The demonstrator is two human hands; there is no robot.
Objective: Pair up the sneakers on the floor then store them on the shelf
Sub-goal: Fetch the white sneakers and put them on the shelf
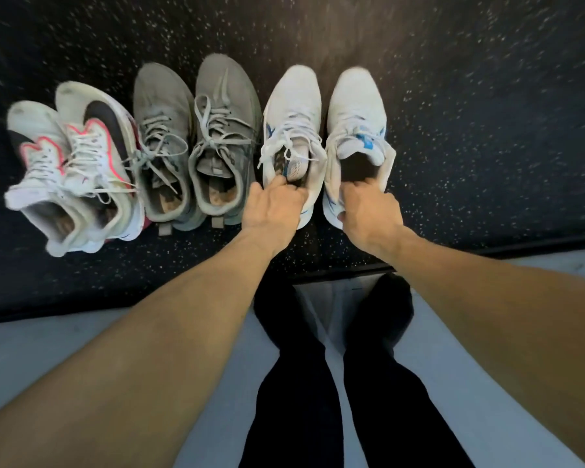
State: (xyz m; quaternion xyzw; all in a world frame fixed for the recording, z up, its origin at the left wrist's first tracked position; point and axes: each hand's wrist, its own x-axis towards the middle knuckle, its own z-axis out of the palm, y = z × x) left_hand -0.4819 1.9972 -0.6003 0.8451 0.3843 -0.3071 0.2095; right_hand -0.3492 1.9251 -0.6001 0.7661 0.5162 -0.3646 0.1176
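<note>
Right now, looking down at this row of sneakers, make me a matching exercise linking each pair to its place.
Pairs:
1. white sneakers with blue accents
2. grey sneakers
3. white sneakers with black swoosh and pink trim

Places:
A. middle of the row
B. left end, one overlapping the other
C. right end, one gripped by each hand

Pairs: 1-C, 2-A, 3-B

Six sneakers stand in a row on the dark speckled floor, toes pointing away: a white pair with pink trim and black swooshes (78, 163) leaning together at left, a grey pair (196, 140) in the middle, a white pair with blue accents (325, 130) at right.
</note>
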